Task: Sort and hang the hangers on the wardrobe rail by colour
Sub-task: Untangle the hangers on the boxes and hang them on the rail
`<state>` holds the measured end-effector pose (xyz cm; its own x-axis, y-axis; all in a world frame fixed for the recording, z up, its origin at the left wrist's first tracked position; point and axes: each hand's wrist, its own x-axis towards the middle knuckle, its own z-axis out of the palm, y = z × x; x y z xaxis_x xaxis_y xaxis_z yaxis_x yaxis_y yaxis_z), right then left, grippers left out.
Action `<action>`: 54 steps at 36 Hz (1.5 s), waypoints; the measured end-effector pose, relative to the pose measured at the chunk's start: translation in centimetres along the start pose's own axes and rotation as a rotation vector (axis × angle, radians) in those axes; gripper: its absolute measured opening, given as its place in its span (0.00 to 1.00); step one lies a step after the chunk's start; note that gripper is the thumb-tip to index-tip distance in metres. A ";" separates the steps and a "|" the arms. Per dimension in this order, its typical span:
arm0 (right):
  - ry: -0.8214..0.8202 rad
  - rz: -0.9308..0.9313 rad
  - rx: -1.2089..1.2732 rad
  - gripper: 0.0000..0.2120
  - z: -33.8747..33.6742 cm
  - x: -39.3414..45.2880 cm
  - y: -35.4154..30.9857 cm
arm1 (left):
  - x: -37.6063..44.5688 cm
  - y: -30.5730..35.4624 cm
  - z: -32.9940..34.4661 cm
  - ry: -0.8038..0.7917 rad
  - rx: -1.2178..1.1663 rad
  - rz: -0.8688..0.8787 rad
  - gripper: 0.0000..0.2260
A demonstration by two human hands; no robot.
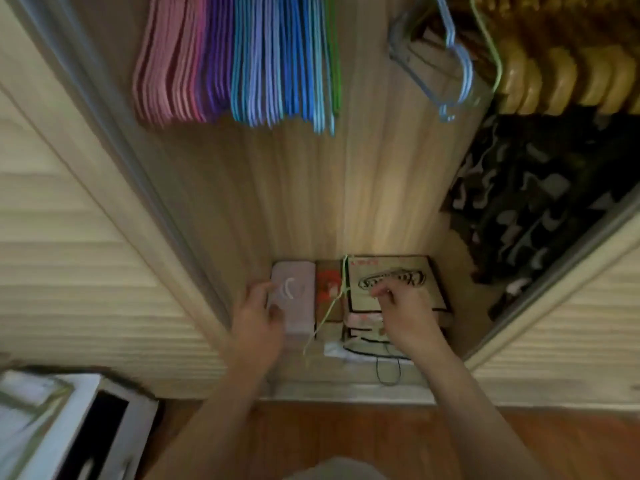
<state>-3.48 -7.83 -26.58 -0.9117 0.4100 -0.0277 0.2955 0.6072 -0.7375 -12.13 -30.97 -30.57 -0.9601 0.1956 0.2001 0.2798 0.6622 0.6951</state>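
Pickup step: both hands reach down to the wardrobe floor for a green hanger (327, 308) lying across the boxes (391, 282). Left hand (258, 320) is spread, touching nothing clear; right hand (403, 308) is curled near the hanger (pinch or not, can't tell, blurred). Next, probably: lift it and hook it beside the green ones (334, 53) on the rail, right of the blues (277, 60).

We see a dim, warm-lit, soft view; motion blur smears our hands, and wide-angle distortion bends the edges.
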 end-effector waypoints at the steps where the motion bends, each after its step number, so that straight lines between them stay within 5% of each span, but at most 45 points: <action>1: -0.043 -0.003 0.017 0.15 0.2 -0.6 0.7 | -1.4 -2.5 2.8 -0.137 -0.022 -0.089 0.14; 4: -0.176 0.017 0.133 0.13 -0.6 -2.8 2.8 | -6.0 -9.9 9.5 -0.389 -0.026 -0.300 0.23; 8: -0.291 0.041 0.356 0.11 -2.7 -4.6 3.9 | -9.2 -12.8 10.9 -0.433 -0.085 -0.419 0.30; 16: -0.232 0.142 0.661 0.13 -6.2 -5.2 4.4 | -9.9 -9.5 8.7 -0.464 -0.140 -0.502 0.06; 20: -0.233 0.143 0.729 0.13 -7.3 -4.8 4.4 | -10.3 -8.3 7.3 -0.500 -0.195 -0.541 0.23; 22: -0.226 0.156 0.759 0.13 -7.6 -4.7 4.7 | -10.6 -7.9 6.8 -0.501 -0.258 -0.552 0.23; 25: -0.201 0.197 0.746 0.13 -7.6 -4.3 5.7 | -10.6 -7.0 6.5 -0.504 -0.371 -0.622 0.17; 28: -0.007 0.374 0.694 0.13 -6.8 -2.9 8.4 | -9.8 -4.9 6.0 -0.551 -0.416 -0.677 0.18; 32: 0.076 0.512 0.520 0.29 -6.0 -1.7 12.1 | -8.5 -1.1 5.0 -0.609 -0.547 -0.763 0.19; 36: -0.090 0.450 0.507 0.14 -4.9 -3.2 9.1 | -7.9 2.1 4.3 -0.554 -0.921 -0.778 0.16; 41: -0.497 0.347 0.511 0.22 -3.1 -5.3 5.6 | -8.0 5.5 5.7 -0.385 -1.246 -0.909 0.13; 46: -0.664 0.234 0.376 0.20 -1.9 -6.8 2.6 | -8.3 8.0 6.9 -0.328 -1.248 -0.747 0.15; 49: -0.562 0.096 0.153 0.17 -1.8 -7.1 1.8 | -8.0 9.1 7.4 -0.312 -1.104 -0.688 0.12; 54: -0.484 0.044 0.220 0.15 -1.6 -7.7 1.8 | -7.2 10.7 7.3 -0.461 -0.967 -0.612 0.12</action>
<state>4.51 -8.80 -26.62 -0.9425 0.0393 -0.3320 0.3173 0.4178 -0.8513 -2.24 -20.06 -29.59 -0.7861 0.4085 -0.4639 -0.5212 -0.0346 0.8527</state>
